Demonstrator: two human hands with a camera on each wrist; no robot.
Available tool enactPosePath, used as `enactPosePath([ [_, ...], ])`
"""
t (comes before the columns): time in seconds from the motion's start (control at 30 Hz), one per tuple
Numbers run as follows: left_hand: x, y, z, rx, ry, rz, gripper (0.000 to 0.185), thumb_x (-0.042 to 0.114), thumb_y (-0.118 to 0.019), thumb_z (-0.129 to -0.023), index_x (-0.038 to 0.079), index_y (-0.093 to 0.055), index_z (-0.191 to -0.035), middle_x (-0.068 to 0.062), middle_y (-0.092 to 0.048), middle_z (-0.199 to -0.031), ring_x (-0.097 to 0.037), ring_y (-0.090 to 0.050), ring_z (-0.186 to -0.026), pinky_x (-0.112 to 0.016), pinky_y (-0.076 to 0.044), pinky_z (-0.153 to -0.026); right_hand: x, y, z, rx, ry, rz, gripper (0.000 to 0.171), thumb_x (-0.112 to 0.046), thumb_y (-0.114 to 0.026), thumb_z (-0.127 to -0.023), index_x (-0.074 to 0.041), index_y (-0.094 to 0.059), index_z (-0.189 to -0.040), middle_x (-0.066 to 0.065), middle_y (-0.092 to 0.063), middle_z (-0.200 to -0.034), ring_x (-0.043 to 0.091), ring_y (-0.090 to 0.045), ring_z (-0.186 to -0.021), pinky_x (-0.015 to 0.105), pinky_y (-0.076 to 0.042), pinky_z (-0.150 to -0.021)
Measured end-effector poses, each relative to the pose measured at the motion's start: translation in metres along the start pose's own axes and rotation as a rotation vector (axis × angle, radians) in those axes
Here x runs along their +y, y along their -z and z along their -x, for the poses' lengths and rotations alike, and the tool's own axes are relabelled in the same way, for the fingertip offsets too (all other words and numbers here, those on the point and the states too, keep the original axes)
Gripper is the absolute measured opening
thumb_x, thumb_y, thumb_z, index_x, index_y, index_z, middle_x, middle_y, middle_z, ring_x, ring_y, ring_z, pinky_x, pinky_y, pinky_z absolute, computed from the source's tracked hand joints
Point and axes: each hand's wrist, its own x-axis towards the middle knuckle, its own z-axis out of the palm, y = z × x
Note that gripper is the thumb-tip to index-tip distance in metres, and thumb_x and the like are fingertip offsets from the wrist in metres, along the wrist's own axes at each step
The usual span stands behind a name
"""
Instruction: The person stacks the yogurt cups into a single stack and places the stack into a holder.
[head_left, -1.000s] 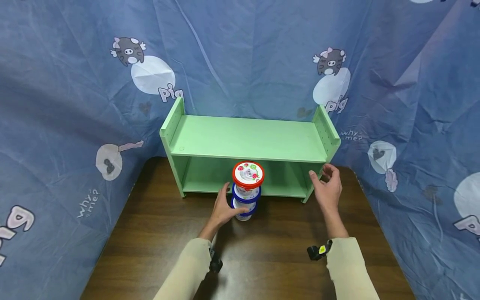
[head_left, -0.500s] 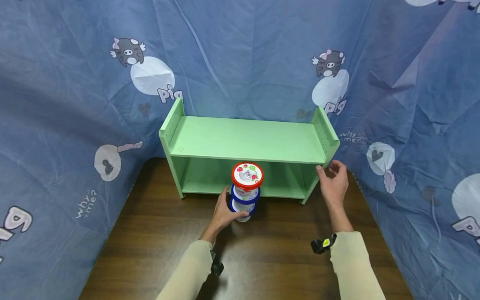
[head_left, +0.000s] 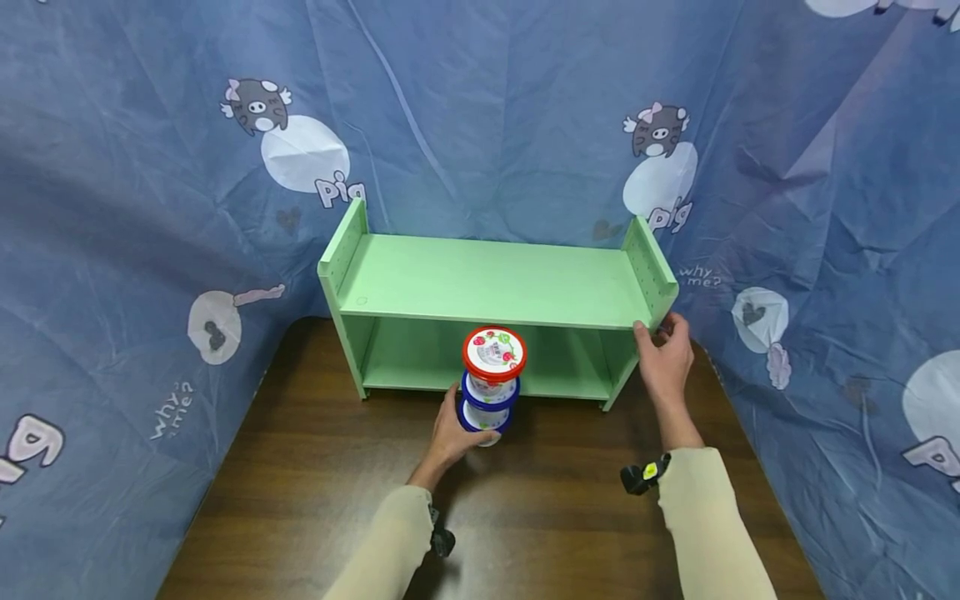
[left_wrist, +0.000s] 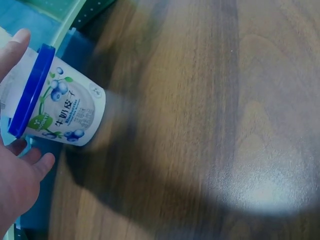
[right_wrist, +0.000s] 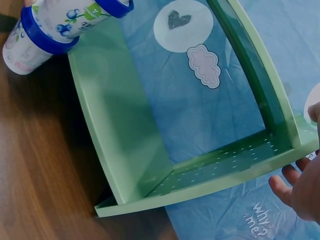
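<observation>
Three lidded tubs are stacked in front of the green shelf [head_left: 487,279]: a red-lidded tub [head_left: 494,353] decorated with berries on top, and two blue-lidded tubs beneath it. The lower blueberry tub [left_wrist: 67,107] shows its label in the left wrist view. My left hand [head_left: 447,437] curves round the lower part of the stack, thumb across the front and fingers at the left and behind; some fingers are hidden by the tubs. At the shelf's right side panel [head_left: 654,271], my right hand [head_left: 666,362] has its thumb on the front edge and its fingers on the outer side.
The wooden table [head_left: 555,508] extends in front of the shelf and to both sides. Behind it hangs a blue cloth [head_left: 480,108] printed with pigs. A small camera [head_left: 641,477] is strapped to the right wrist, and another [head_left: 442,542] to the left.
My right hand has moved right and up to the shelf's side panel. My left hand has slid lower around the stack. The tubs keep their place before the shelf.
</observation>
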Motion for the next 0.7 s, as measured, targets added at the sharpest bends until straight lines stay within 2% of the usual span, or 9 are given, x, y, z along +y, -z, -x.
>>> enactPosePath([
  [0.37, -0.006, -0.009, 0.002, -0.008, 0.006, 0.052, 0.119, 0.019, -0.094, -0.052, 0.009, -0.026, -0.150, -0.022, -0.046, -0.142, -0.039, -0.047, -0.131, -0.055, -0.036, -0.111, 0.001, -0.004, -0.008, 0.012, -0.008, 0.030, 0.053, -0.036, -0.059, -0.093, -0.007, -0.045, -0.136, 0.018, -0.055, -0.135, 0.032, -0.053, -0.124, 0.044, -0.042, -0.107],
  [0.7, -0.007, -0.015, -0.002, 0.006, -0.004, 0.045, 0.116, 0.016, -0.093, -0.051, 0.011, -0.029, -0.148, -0.020, -0.052, -0.137, -0.037, -0.051, -0.126, -0.052, -0.039, -0.110, -0.002, -0.006, -0.014, 0.045, 0.019, 0.030, 0.045, -0.026, -0.056, -0.096, -0.002, -0.047, -0.133, 0.024, -0.057, -0.131, 0.037, -0.058, -0.118, 0.047, -0.045, -0.103],
])
